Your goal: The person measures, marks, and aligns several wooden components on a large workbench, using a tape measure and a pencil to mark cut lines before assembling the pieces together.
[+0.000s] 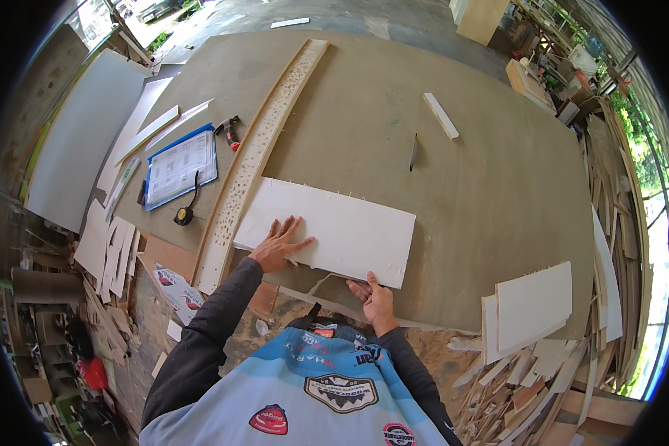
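While the left hand lies flat on the white board at frame centre, its grip spread wide and clasping nothing, the right hand curls at the board's lower edge; whether that grip pinches it, I cannot tell. Upper left, a speckled strip crosses the tabletop.
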Action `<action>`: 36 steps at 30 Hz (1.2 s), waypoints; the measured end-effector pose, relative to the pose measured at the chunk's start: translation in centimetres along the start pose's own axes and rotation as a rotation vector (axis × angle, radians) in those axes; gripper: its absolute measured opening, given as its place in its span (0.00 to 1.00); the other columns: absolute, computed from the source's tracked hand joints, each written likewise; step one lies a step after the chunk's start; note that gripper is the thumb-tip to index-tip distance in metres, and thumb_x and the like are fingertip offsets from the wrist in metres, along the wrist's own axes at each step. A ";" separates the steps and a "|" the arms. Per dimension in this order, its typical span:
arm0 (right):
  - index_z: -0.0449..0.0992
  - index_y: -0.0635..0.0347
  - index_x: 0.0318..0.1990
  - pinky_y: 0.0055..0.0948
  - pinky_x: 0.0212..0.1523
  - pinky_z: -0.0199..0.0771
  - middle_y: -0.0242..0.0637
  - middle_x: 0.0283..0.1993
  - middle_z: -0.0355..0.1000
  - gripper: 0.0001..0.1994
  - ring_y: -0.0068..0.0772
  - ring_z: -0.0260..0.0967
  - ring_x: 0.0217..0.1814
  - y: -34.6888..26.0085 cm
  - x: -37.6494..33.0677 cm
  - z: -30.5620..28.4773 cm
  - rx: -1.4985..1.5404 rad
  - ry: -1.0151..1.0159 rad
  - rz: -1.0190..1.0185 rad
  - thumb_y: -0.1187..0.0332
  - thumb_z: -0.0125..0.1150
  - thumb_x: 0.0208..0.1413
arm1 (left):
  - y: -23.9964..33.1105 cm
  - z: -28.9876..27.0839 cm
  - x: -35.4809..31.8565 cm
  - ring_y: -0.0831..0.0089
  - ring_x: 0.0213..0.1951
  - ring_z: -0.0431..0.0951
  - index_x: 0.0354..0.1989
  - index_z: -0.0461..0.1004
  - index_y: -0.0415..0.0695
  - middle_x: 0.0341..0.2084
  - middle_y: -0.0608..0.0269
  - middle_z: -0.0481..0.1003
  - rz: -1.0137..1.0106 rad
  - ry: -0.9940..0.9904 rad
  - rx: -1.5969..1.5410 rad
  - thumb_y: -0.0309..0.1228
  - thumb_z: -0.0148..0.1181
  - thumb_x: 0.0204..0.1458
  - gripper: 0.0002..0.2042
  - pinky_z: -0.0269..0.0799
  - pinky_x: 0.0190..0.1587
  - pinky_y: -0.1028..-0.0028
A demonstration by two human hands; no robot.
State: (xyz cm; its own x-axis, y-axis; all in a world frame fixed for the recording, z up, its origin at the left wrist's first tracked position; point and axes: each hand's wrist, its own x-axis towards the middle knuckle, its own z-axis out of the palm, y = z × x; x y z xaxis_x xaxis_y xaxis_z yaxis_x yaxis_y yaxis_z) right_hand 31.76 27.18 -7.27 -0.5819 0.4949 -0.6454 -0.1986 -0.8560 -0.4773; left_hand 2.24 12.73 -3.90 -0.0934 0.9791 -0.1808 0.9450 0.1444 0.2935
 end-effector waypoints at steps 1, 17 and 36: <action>0.72 0.74 0.47 0.36 0.42 0.87 0.55 0.43 0.78 0.18 0.48 0.81 0.43 -0.3 0.4 -0.2 -0.046 -0.013 0.019 0.62 0.60 0.65 | -0.1 -0.1 0.2 0.52 0.77 0.36 0.72 0.55 0.76 0.77 0.54 0.38 -0.045 -0.042 0.038 0.44 0.75 0.38 0.49 0.32 0.71 0.35; 0.76 0.69 0.53 0.29 0.38 0.78 0.44 0.42 0.78 0.19 0.32 0.77 0.38 -9.0 1.3 -4.9 -1.155 0.199 -0.811 0.73 0.67 0.55 | -2.6 -1.2 4.8 0.54 0.77 0.36 0.72 0.54 0.76 0.77 0.68 0.40 -0.193 -0.072 0.025 0.39 0.68 0.51 0.40 0.36 0.63 0.19; 0.80 0.69 0.45 0.35 0.39 0.75 0.48 0.37 0.76 0.13 0.44 0.77 0.37 -11.6 6.8 -5.7 -1.317 -0.062 -0.978 0.77 0.67 0.50 | 1.5 -2.8 11.1 0.32 0.74 0.33 0.73 0.36 0.89 0.77 0.59 0.26 -0.626 -0.167 0.083 0.05 0.57 0.35 0.65 0.46 0.60 0.20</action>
State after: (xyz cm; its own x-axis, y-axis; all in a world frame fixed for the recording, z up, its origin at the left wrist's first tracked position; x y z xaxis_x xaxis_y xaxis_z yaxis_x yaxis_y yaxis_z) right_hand 34.66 41.36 -9.52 -0.6814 0.7048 0.1971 0.2608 0.4855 -0.8345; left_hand 1.69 24.24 -2.82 -0.5903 0.6772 -0.4393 0.7495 0.6618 0.0131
